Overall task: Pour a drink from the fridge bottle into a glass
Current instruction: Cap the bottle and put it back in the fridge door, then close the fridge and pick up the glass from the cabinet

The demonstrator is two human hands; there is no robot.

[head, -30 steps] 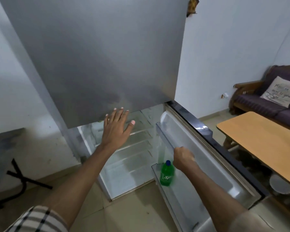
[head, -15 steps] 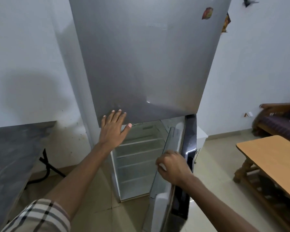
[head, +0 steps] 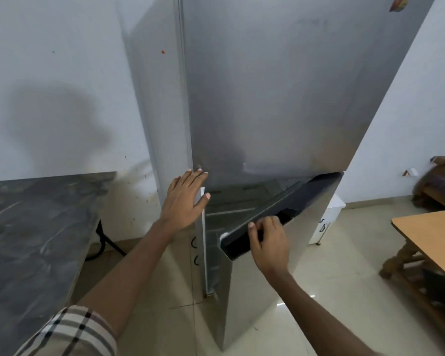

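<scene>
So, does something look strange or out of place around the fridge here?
Nothing looks spilled or broken. The lower fridge door stands partly open, with the right hand gripping its top edge. The left hand lies flat against the fridge's front edge. No bottle or glass shows.

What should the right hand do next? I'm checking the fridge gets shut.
Probably push the lower door fully closed: it stands ajar, the right hand grips its top edge, and the left hand rests flat on the fridge.

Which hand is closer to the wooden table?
The right hand. It grips the top edge of the lower fridge door, on the wooden table side. The left hand rests flat on the fridge's front, farther away.
</scene>
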